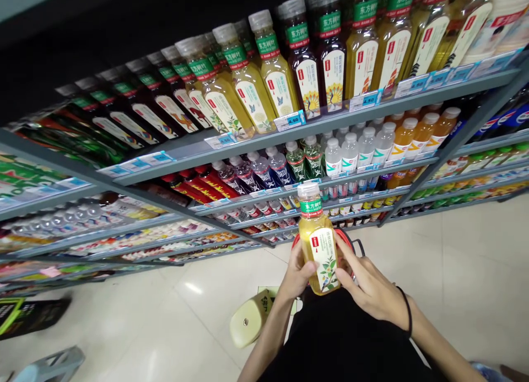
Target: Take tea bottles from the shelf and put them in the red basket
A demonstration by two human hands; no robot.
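A bottle of yellow tea (314,233) with a clear cap, a green-and-red neck band and a pale label with leaves is held upright in front of my body. My left hand (298,272) is wrapped around its left side, thumb on the label's edge. On the other side, the fingers of my right hand (367,283) press against the bottle, and a dark band circles that wrist. Behind the bottle, a red basket (346,240) shows partly; the rest of it is hidden.
Shelves (248,145) hold rows of similar tea bottles (250,90) on top and smaller drinks (349,153) below. Price tags (289,120) line the shelf edges. A pale yellow-green stool (250,318) stands on the tiled floor (185,316), and a grey-blue stool (55,366) is at lower left.
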